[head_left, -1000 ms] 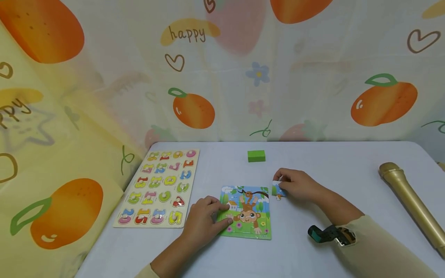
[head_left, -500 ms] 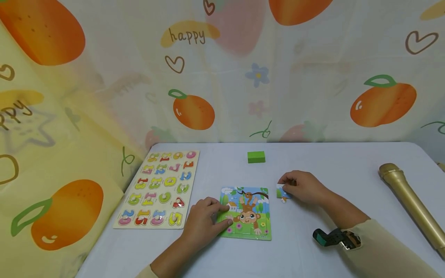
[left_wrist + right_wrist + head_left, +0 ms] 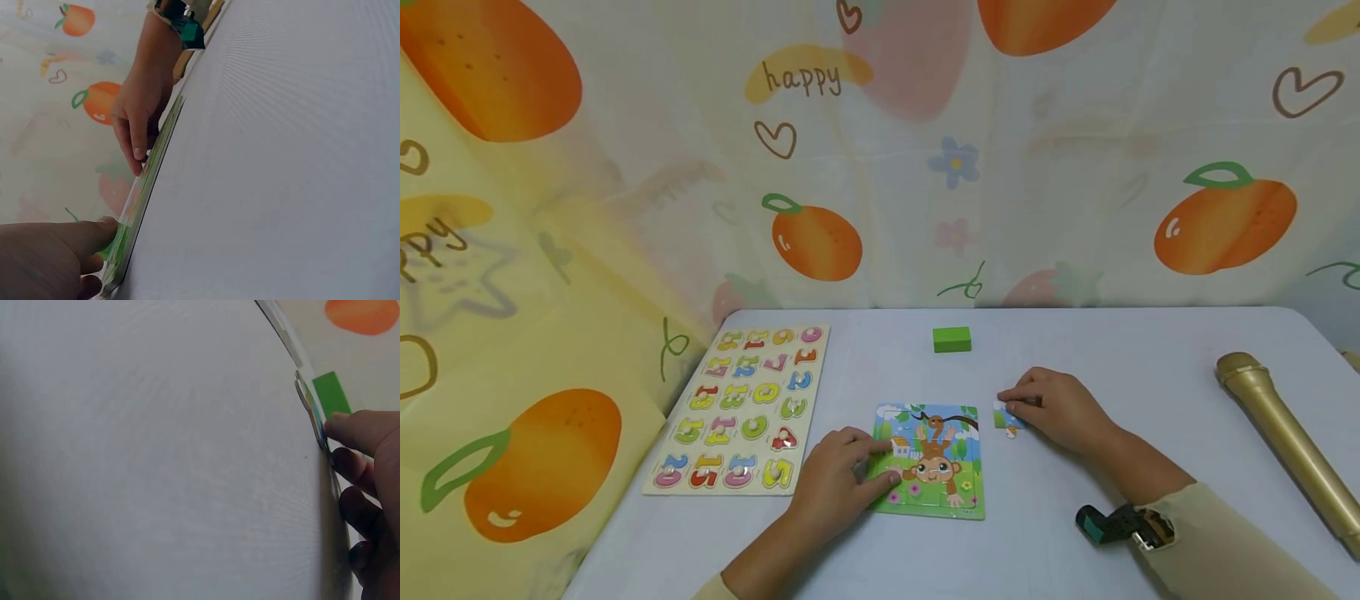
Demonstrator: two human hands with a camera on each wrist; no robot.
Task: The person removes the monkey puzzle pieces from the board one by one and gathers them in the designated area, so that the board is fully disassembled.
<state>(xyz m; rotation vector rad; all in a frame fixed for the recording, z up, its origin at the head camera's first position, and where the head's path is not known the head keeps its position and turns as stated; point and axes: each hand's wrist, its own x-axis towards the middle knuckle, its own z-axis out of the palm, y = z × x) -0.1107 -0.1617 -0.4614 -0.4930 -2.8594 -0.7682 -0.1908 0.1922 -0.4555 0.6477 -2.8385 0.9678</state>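
My left hand rests at the left side of a square monkey jigsaw puzzle, thumb and index finger spread over its picture. In the left wrist view the thumb lies on the puzzle's top face near its edge. Right of the board, my right hand pinches a small blue and green jigsaw piece with a knob on its near edge. The right wrist view shows the thumb on the thin jigsaw piece, low over the white tabletop; whether it touches the cloth I cannot tell.
A number peg board lies to the left. Behind the puzzle sits a green block. A gold microphone lies along the right side. Fruit-printed cloth hangs behind the table.
My right hand has shifted slightly right and nearer with the jigsaw piece, moving it a little farther from the puzzle, then stayed almost still. The left hand has kept its place.
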